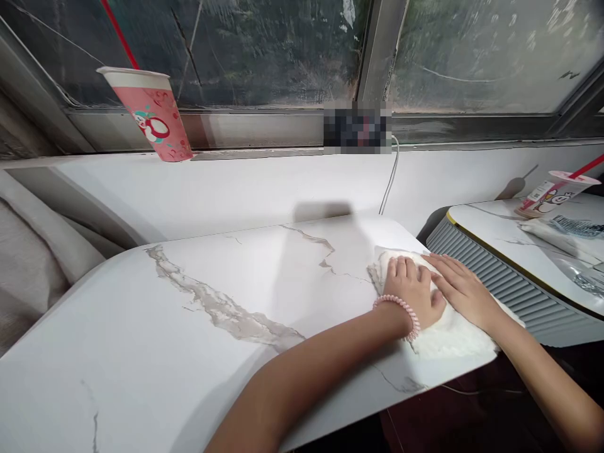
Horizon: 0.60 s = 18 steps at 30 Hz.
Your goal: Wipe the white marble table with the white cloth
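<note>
A white cloth [446, 336] lies on the right end of a white marble-patterned table [198, 314], near its rounded corner. Both of my hands press flat on the cloth. My left hand [411, 290], with a pink coiled band on the wrist, lies palm down with fingers together and stretched out. My right hand [460, 286] rests beside it, partly overlapping it, fingers also laid flat. Neither hand grips the cloth; they lie on top of it.
A pink paper cup with a red straw [151, 113] stands on the window ledge at the back left. A second table [523, 245] to the right holds another cup with a straw [552, 195] and plastic wrappers. A white cable [389, 182] hangs down the wall. A ribbed grey unit [500, 283] fills the gap.
</note>
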### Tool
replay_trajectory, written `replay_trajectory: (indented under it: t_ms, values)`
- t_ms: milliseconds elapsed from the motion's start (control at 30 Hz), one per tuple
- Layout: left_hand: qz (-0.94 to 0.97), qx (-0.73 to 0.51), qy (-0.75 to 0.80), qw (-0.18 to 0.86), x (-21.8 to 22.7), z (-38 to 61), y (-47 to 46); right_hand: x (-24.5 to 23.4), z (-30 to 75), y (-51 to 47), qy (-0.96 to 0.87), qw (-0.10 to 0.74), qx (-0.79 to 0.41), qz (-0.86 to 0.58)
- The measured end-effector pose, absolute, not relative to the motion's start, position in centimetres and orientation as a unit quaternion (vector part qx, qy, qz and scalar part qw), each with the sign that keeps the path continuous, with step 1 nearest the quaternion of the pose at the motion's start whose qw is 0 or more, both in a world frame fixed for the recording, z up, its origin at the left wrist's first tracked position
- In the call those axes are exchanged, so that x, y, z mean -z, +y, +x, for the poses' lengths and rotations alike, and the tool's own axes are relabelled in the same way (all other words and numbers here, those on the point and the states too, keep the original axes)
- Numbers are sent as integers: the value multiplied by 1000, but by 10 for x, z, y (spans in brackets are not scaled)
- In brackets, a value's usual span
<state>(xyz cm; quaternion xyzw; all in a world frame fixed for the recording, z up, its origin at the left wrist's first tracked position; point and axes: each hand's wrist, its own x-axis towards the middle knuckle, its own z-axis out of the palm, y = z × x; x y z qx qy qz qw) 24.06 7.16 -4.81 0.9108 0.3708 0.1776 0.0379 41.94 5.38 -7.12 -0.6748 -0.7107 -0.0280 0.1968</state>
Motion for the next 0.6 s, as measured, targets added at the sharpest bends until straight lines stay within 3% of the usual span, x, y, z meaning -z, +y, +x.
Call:
replay_trajectory:
  t_ms: [600]
  values:
    - [865, -200, 458, 52, 55, 225, 190, 58, 382, 196, -742, 195, 10, -641]
